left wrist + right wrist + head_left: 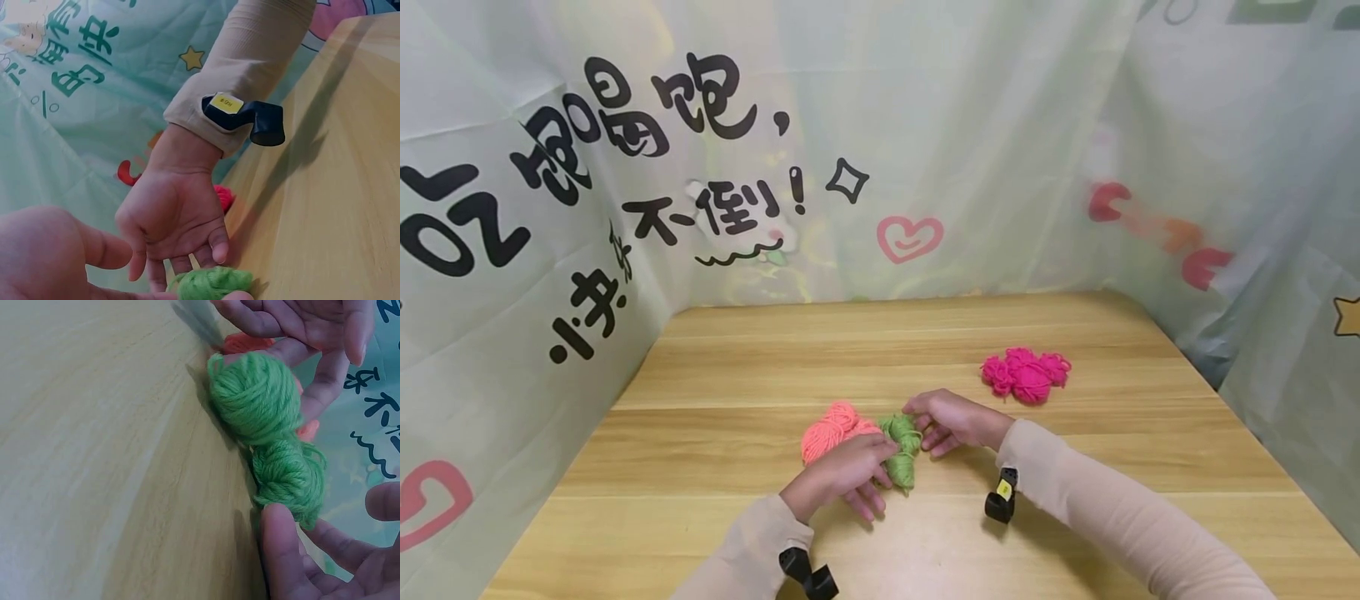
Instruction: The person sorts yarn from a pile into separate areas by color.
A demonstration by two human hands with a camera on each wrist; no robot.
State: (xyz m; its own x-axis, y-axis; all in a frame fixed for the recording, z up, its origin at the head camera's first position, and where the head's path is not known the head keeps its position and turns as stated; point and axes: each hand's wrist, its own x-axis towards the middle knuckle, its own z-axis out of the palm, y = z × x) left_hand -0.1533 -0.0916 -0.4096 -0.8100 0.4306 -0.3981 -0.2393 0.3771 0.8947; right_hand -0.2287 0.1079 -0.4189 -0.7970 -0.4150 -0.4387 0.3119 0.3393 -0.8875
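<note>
A green ball of yarn, narrow at its middle, lies on the table between the two hands. My left hand is at its left side, fingers loosely extended; in the right wrist view, left fingers pass behind the green yarn. At its far right end is my right hand, with relaxed fingers. The right wrist view has a right fingertip right at the yarn's lower lobe. An orange-pink ball of yarn sits just left of the green one, partly hidden by the left hand.
A magenta bundle of yarn lies farther back on the right of the wooden table. Printed cloth curtains enclose the back and both sides. Each sleeve carries a black wrist device.
</note>
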